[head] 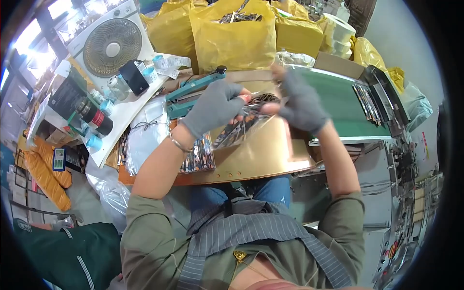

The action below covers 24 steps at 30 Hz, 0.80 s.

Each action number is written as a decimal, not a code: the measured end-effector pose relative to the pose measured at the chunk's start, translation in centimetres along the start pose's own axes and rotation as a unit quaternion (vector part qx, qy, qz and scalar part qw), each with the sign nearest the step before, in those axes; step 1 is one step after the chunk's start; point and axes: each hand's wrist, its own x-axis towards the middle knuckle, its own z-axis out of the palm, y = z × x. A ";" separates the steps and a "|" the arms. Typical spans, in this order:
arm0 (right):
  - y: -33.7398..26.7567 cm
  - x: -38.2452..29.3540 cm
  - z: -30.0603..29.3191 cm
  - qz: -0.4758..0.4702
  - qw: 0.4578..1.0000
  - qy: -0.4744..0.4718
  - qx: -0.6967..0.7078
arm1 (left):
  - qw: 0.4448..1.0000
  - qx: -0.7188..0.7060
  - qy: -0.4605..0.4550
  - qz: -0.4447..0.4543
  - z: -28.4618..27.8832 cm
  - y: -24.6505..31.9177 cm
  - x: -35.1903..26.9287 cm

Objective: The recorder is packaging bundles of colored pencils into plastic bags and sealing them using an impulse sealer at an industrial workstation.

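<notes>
My left hand [216, 107], in a grey fingerless glove, grips a clear plastic bag [237, 129] of dark, orange-patterned strips above the table. My right hand [302, 101], gloved alike and blurred, is at the bag's upper right end. Its thumb overlaps the bag, while its fingers are spread away; whether they hold the plastic is unclear. Below my left wrist lie similar patterned strips [203, 154], partly hidden by my arm. Behind that hand stands a teal lever-type bag sealer [194, 87] with a black knob. A stack of clear bags [146, 127], tied with dark cord, lies left.
Yellow bags [232, 43] line the back, one holding more strips. A green conveyor belt [333, 101] lies right, with patterned strips [366, 103] at its far side. A white side table [127, 119] bears a phone [134, 78] and a flask [94, 117]. Another person's green garment [69, 250] shows lower left.
</notes>
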 end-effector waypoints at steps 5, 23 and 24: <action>0.0 0.1 6.0 0.175 0.946 -0.042 0.268 | 0.966 -0.031 0.150 0.209 -1.9 -1.3 -1.6; 7.0 17.1 25.4 0.177 0.984 -0.026 -0.025 | 0.832 -0.427 0.228 -0.272 -5.8 -27.7 3.8; 8.9 15.7 26.4 0.191 0.977 -0.024 -0.087 | 0.860 -0.362 0.231 -0.275 -5.6 -27.8 4.1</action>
